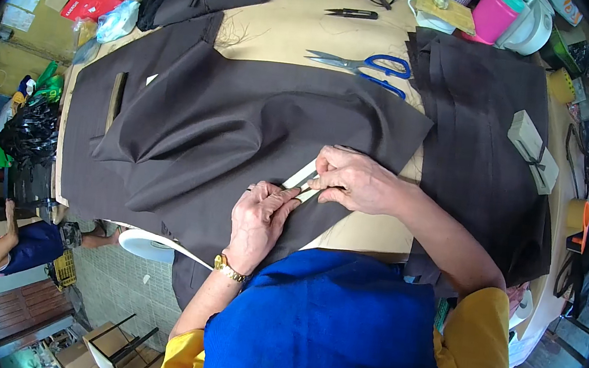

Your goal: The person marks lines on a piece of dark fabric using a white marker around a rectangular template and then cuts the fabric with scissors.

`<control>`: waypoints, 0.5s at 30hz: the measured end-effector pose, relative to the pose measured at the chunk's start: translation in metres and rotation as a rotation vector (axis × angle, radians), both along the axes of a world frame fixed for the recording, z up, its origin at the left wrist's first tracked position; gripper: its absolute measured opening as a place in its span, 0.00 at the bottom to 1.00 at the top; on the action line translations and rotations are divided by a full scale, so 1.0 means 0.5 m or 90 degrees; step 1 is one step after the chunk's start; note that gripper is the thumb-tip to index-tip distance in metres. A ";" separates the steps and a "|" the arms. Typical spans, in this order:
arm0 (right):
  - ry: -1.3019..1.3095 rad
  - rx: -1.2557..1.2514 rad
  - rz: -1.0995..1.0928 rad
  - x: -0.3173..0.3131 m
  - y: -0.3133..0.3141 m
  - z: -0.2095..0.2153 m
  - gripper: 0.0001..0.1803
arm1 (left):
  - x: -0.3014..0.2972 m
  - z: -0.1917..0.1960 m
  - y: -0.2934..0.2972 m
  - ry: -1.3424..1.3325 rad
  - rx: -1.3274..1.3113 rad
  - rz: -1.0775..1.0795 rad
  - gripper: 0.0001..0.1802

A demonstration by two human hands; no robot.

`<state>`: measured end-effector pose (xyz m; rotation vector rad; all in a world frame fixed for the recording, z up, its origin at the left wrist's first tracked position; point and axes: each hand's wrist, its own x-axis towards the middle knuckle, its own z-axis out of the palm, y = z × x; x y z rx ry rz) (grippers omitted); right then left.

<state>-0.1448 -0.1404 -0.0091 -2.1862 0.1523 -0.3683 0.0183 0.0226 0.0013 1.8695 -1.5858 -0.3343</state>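
Dark brown cloth (221, 125) lies in loose folds across the table before me. At its near right edge, my left hand (258, 220) presses thumb and fingers together on a narrow white strip (300, 175). My right hand (353, 180) pinches the same strip just beyond, fingertips close to my left thumb. The fingertips partly hide the strip, and I cannot tell whether it is stuck to the cloth. From a white roll of tape (148, 246) at the table's near left edge, a band runs toward my left wrist and passes out of sight there.
Blue-handled scissors (366, 66) and small thread snips (352, 13) lie beyond the cloth. More dark cloth (485, 133) is stacked at the right, under a tied bundle of pale pieces (533, 151). A wooden bar (115, 100) rests at the left. Another person (26, 248) is at the far left.
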 end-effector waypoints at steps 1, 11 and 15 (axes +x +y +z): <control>-0.001 -0.002 -0.002 0.000 0.000 -0.001 0.13 | 0.000 -0.002 0.000 0.000 0.000 0.002 0.11; -0.057 -0.043 -0.018 -0.006 0.002 -0.004 0.15 | -0.008 -0.012 0.004 -0.041 -0.065 -0.010 0.07; 0.011 -0.090 0.007 -0.001 0.004 0.019 0.17 | -0.010 -0.012 -0.003 -0.051 -0.065 -0.013 0.07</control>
